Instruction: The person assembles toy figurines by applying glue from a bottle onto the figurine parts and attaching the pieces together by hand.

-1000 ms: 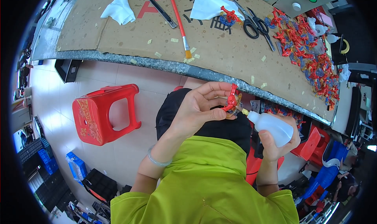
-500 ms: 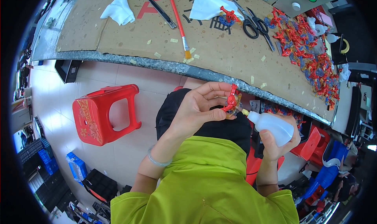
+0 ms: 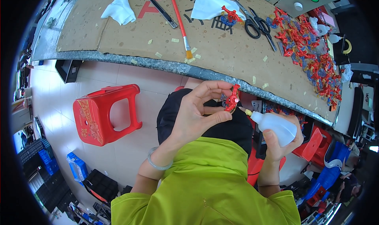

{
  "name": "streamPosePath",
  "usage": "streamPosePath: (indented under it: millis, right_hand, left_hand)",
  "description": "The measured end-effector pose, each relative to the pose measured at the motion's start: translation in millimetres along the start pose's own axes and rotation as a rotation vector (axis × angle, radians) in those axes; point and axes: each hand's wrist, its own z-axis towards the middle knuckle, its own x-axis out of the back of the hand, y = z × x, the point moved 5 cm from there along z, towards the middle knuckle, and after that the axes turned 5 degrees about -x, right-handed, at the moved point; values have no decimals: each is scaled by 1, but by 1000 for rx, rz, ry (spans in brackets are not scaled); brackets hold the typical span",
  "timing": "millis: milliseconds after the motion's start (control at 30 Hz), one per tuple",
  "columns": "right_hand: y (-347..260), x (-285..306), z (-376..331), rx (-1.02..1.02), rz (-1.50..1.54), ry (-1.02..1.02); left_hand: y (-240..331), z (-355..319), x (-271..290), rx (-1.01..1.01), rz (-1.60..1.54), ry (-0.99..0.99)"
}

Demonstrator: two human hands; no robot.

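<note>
Between the thumb and fingers of my left hand (image 3: 203, 108) is a small red figurine (image 3: 233, 98), tilted, with bluish and amber clear parts partly hidden by the fingers. My right hand (image 3: 286, 136) is wrapped round a white squeeze bottle (image 3: 276, 126). The bottle's yellowish tip, with a thin nozzle, points left at the figurine, close to its lower side; I cannot tell whether they touch. Both hands are above my lap, just off the near edge of the workbench (image 3: 173, 65).
Cardboard covers the bench. On it lie a brush (image 3: 180, 22), a cutter knife (image 3: 163, 13), scissors (image 3: 258, 26), white cloths (image 3: 119, 10) and one figurine (image 3: 232, 15). A pile of figurines (image 3: 308, 53) fills the right side. A red stool (image 3: 92, 120) stands at left.
My left fingers have turned the figurine, so a different side of it faces me. The bottle has drawn back very slightly to the right and down.
</note>
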Motion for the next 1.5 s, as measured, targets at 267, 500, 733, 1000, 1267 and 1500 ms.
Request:
streamPosePath:
  millis: [267, 500, 733, 1000, 1267, 1500]
  right_hand:
    - [-1, -3, 2, 8, -15, -58]
    - [-4, -3, 4, -26, -18, -49]
    - [58, 19, 34, -286, 644, 129]
    - [105, 15, 70, -268, 232, 63]
    - [61, 23, 35, 47, -323, 613]
    - [10, -32, 5, 240, -162, 278]
  left_hand:
    - [14, -3, -5, -119, 287, 92]
    - [20, -5, -6, -157, 451, 77]
    - [7, 0, 2, -39, -100, 20]
    - [-4, 4, -4, 24, -434, -37]
    - [-7, 9, -9, -84, -276, 5]
    - [-14, 20, -20, -163, -300, 92]
